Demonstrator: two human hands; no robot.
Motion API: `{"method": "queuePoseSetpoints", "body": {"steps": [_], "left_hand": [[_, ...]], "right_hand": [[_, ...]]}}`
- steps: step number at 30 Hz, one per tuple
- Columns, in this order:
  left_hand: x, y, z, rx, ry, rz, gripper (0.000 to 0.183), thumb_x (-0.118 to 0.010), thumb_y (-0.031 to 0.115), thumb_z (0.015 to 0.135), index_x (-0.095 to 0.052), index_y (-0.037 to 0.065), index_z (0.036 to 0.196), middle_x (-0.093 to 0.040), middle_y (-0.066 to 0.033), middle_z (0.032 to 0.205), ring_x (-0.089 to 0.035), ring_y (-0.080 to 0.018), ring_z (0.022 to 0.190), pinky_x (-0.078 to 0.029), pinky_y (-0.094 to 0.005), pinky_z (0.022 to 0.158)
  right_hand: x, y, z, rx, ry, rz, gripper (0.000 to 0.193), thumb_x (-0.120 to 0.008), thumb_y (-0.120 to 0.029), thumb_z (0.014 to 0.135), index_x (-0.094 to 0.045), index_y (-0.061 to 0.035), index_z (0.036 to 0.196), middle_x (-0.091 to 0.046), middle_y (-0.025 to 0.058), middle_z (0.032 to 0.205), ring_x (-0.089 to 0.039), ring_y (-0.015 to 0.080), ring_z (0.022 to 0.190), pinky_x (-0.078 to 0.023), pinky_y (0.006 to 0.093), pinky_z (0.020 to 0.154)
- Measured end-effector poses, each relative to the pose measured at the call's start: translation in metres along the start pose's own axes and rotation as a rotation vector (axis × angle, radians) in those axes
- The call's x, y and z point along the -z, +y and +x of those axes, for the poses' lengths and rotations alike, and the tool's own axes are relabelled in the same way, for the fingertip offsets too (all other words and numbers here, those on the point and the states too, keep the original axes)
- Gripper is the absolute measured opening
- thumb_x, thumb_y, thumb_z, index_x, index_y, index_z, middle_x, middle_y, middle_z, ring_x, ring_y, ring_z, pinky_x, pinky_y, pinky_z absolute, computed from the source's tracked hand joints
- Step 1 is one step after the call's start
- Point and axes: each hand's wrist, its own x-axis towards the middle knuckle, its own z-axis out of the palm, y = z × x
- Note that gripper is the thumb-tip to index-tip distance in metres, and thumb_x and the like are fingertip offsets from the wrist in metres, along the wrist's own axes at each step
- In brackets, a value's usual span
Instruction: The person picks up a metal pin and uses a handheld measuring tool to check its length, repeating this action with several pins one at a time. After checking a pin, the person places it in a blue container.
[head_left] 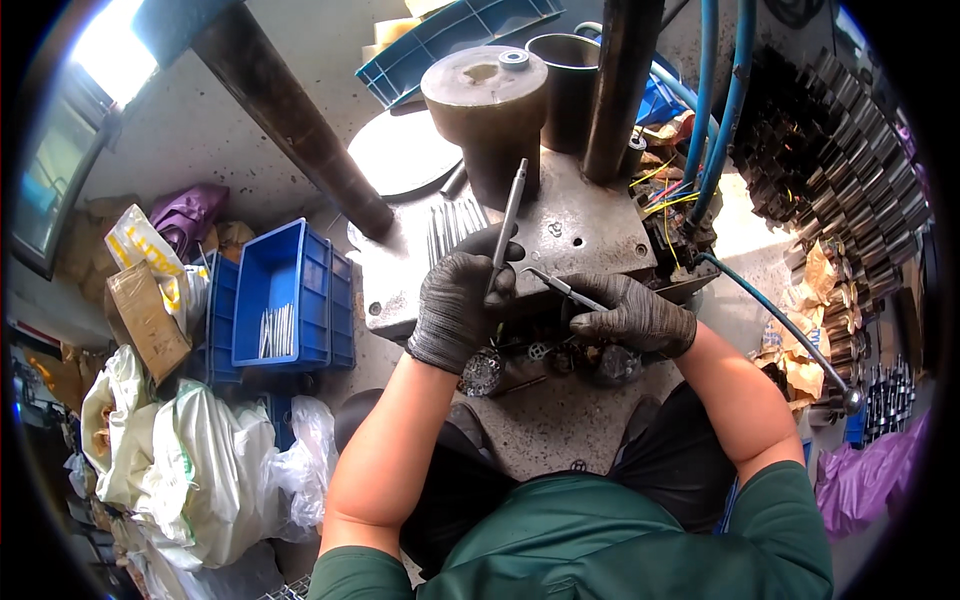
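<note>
Both my hands wear dark grey work gloves. My left hand (452, 310) is closed around a slim metal rod (511, 208), which stands tilted upward with its narrower tip at the top. My right hand (642, 312) grips a thin metal tool with a bent tip (562, 287), perhaps tweezers or a pick. The tip points left toward the rod's lower part, and a small gap shows between them. Behind my left hand, several similar rods (452, 226) lie side by side on a steel machine plate (603, 222). Small ring-like pieces (555, 230) rest on that plate.
A thick metal cylinder (478, 88) with a ring (514, 59) on top rises behind the plate, between two dark columns (290, 110). Blue bins (308, 290) stand left, one holding rods. Blue hoses (702, 110) and a ball-ended lever (800, 325) are right, near stacked metal parts (850, 150).
</note>
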Motion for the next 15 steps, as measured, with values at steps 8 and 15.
{"method": "queuePoseSetpoints", "body": {"steps": [8, 15], "left_hand": [[-0.01, 0.006, -0.005, -0.187, -0.011, 0.002, 0.066, -0.072, 0.002, 0.09, -0.047, 0.01, 0.151, -0.062, -0.0103, 0.111, -0.061, -0.0189, 0.092, -0.056, -0.0297, 0.075], [-0.002, 0.007, -0.007, -0.079, -0.058, -0.054, 0.055, -0.06, 0.008, 0.094, -0.049, 0.005, 0.148, -0.062, -0.012, 0.108, -0.059, -0.0185, 0.083, -0.054, -0.0264, 0.061]], "right_hand": [[0.015, 0.029, 0.031, 0.5, 0.383, -1.288, 0.041, -0.072, -0.023, 0.076, -0.063, -0.0042, 0.112, -0.067, 0.013, 0.112, -0.061, 0.0356, 0.108, -0.049, 0.0496, 0.093], [0.01, 0.039, 0.058, 0.509, 0.396, -1.481, 0.036, -0.071, -0.023, 0.078, -0.067, -0.0061, 0.109, -0.065, 0.0083, 0.132, -0.06, 0.0346, 0.112, -0.049, 0.0482, 0.094]]}}
